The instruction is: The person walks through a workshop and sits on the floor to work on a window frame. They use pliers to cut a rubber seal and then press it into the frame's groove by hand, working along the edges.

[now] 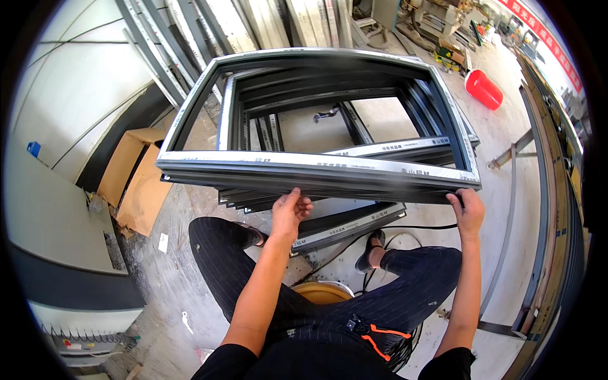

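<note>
A dark rectangular window frame [316, 163] with white film strips is in front of me, tilted over a stack of similar frames [392, 147]. My left hand [291, 214] is at the middle of its near edge, thumb and forefinger against the underside and the other fingers curled. At the near right corner, my right hand [467, 212] grips the same frame, thumb and fingers closed on the edge. Another frame [354, 229] lies low in the stack, close to my feet. Through the openings a small dark and silver tool [326, 114] shows; its kind is unclear.
Long metal profiles [253, 25] lean behind the stack. An opened cardboard box [136, 180] lies left. A red bucket [484, 89] is tipped over at the far right, beyond a rack of long profiles [538, 190]. A dark cable [418, 227] crosses the floor. Orange-handled pliers [387, 342] rest by my lap.
</note>
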Tool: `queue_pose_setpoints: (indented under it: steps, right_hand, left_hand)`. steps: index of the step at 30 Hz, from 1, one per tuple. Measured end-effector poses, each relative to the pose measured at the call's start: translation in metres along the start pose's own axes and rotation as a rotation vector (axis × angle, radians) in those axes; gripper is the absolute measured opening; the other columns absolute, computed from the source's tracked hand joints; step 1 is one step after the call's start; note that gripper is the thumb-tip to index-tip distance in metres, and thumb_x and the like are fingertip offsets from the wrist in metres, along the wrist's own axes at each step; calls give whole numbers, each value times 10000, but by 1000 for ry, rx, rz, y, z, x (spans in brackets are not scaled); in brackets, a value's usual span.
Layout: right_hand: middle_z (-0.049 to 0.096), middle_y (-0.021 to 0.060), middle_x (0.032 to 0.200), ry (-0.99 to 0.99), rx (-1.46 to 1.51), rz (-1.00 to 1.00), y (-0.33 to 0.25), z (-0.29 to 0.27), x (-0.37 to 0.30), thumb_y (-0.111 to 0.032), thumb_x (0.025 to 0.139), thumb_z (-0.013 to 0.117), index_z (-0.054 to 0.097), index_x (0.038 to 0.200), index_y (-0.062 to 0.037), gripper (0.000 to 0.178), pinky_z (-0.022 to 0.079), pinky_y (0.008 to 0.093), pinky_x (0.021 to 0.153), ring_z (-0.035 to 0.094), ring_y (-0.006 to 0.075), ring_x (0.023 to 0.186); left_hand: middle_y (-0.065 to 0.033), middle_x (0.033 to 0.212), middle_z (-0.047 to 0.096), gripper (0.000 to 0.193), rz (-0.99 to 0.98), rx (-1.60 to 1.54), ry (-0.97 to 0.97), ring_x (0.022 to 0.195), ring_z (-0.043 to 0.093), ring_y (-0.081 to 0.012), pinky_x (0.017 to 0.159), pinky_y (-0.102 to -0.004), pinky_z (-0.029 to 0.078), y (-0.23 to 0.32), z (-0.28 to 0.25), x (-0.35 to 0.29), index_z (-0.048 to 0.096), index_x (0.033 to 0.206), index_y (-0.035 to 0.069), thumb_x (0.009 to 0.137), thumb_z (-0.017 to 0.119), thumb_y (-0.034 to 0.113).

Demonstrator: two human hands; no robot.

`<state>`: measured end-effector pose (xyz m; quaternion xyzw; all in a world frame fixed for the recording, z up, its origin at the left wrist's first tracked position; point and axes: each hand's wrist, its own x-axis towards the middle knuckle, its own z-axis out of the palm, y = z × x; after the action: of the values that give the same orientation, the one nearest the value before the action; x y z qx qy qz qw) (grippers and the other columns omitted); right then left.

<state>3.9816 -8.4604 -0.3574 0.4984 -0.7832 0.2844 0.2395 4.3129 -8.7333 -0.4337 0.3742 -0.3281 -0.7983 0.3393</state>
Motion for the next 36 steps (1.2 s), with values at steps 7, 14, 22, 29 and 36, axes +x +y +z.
queue_pose_setpoints:
  steps: [7,14,22,29,36]
  right_hand:
    - [596,129,775,174,-85,390,57,-13,-57,-100,868,641,601,900,-2,110,463,319,635,576,244,690]
    - [578,25,685,194,112,819,82,2,-67,-211,915,638,639,861,15,232,428,234,617,511,81,656]
    - [564,-27,733,170,498,996,86,2,-75,-129,876,680,622,912,-34,117,376,185,635,483,39,675]
    - [493,-37,643,318,366,950,80,17,-71,-132,883,655,603,1029,-23,190,326,221,552,412,51,595]
    - [506,-15,619,375,215,911,80,30,-61,-108,872,640,604,1057,-26,206,360,251,567,436,75,592]
  left_hand:
    - [-43,784,633,278,-24,19,36,719,623,-151,610,-278,497,6,8,-6,579,891,69,938,586,343]
    - [-37,765,596,340,-29,92,-84,697,573,-145,579,-273,449,-17,26,-4,633,929,-6,956,550,323]
    - [-62,775,628,354,-188,18,-97,692,594,-148,594,-263,472,-18,61,-16,631,887,11,941,583,357]
    - [-66,776,640,367,-60,54,-130,668,597,-141,593,-251,478,-43,66,-8,628,880,12,932,599,375]
    - [-77,798,654,368,-209,69,-154,695,614,-145,591,-251,491,-44,104,-21,631,879,-2,919,623,363]
